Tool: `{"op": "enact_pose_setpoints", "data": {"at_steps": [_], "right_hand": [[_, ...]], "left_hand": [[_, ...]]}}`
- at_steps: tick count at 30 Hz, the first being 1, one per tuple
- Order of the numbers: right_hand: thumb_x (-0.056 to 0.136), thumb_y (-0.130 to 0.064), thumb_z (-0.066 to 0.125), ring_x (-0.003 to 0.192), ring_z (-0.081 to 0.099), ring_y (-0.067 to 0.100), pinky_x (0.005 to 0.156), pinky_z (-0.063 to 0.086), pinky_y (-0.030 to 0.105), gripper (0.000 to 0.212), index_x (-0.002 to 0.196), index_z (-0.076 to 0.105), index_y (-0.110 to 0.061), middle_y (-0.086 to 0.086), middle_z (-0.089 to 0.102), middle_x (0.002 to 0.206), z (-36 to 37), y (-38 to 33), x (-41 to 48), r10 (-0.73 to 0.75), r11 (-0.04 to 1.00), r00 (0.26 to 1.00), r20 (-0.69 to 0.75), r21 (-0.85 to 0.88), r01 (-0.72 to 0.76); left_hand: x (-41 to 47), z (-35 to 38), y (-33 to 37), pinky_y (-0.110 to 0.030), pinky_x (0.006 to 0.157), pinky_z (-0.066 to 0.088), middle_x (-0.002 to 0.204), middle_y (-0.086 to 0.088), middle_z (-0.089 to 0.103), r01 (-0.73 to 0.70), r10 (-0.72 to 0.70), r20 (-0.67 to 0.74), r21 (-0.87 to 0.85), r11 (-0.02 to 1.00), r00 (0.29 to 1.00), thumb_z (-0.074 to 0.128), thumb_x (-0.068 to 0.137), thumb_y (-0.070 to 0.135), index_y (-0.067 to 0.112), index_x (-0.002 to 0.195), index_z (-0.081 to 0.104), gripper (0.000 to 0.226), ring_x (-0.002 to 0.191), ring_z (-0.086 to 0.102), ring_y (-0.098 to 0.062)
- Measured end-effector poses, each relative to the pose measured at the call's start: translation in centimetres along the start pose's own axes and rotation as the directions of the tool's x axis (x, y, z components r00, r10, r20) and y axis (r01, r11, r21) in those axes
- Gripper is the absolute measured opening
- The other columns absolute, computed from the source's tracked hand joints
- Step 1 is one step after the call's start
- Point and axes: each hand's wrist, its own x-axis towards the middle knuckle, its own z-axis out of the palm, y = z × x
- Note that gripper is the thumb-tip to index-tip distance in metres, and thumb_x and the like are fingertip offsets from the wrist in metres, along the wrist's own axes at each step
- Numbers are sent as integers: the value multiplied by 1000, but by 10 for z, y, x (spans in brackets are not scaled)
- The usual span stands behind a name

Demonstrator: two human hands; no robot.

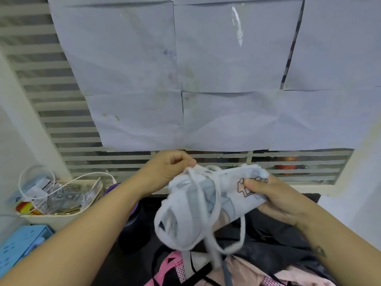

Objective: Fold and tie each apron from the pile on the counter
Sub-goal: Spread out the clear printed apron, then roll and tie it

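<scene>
The folded white apron (233, 195) was held above the pile (253, 271) on the desk (111, 265) — right hand (276, 201) gripping its end, left hand (165, 170) pinching the strap (215, 195) between curled fingers (185, 162) — and the slack loops suggested that steady tension was needed before knotting.

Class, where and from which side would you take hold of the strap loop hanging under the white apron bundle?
Probably the strap loop at its lowest curve, from below: there it hangs clear of the white apron bundle, whose top the left hand pinches and whose right end the right hand holds.
</scene>
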Motion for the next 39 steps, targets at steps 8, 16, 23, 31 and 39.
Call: {"op": "enact_pose_setpoints", "data": {"at_steps": [8, 16, 23, 31, 39], "right_hand": [[56, -13, 93, 104, 67, 27, 85, 55, 38, 56, 105, 72, 1, 21, 67, 113, 1, 11, -3, -13, 941, 999, 44, 339, -2], [35, -16, 99, 95, 70, 27, 74, 58, 35, 67, 96, 75, -2, 21, 70, 106, -11, 10, -10, 63, 968, 996, -57, 246, -47], [58, -7, 88, 96, 70, 25, 79, 58, 42, 43, 97, 74, -1, 16, 70, 111, 12, 14, 15, 16, 797, 958, -285, 583, 160], [90, -16, 63, 88, 61, -9, 76, 45, 6, 18, 102, 63, -30, -11, 66, 99, 7, 35, 25, -484, 847, 569, -665, -519, 115], [86, -21, 67, 75, 61, -7, 62, 43, 6, 18, 104, 64, -23, -12, 67, 88, 9, 19, 21, -462, 615, 816, -348, -788, 12]], "left_hand": [[-17, 4, 2, -14, 44, 46, 50, 3, 61, 314, -212, 257, -469, 826, 943, 60, 74, 8, 10, 56, 68, 21, 42, 56, -3], [12, -40, -30, -13, 41, 41, 61, 3, 44, 350, -315, 156, -511, 785, 936, 75, 78, 27, 12, 73, 72, 16, 44, 34, -3], [-5, 64, -41, -2, 63, 38, 71, 16, 59, 86, -48, -329, 101, 991, 943, 48, 96, 1, 12, 80, 69, 29, 67, 53, 9], [-6, 78, -41, -25, 83, 42, 103, 1, 65, -126, 183, -39, 581, 804, 982, 44, 101, 25, 17, 108, 70, 28, 97, 58, -14], [8, 42, -17, -36, 74, 49, 106, 7, 62, -411, 277, 319, 817, 404, 906, 51, 95, 30, 26, 104, 67, 19, 93, 59, -20]]}}
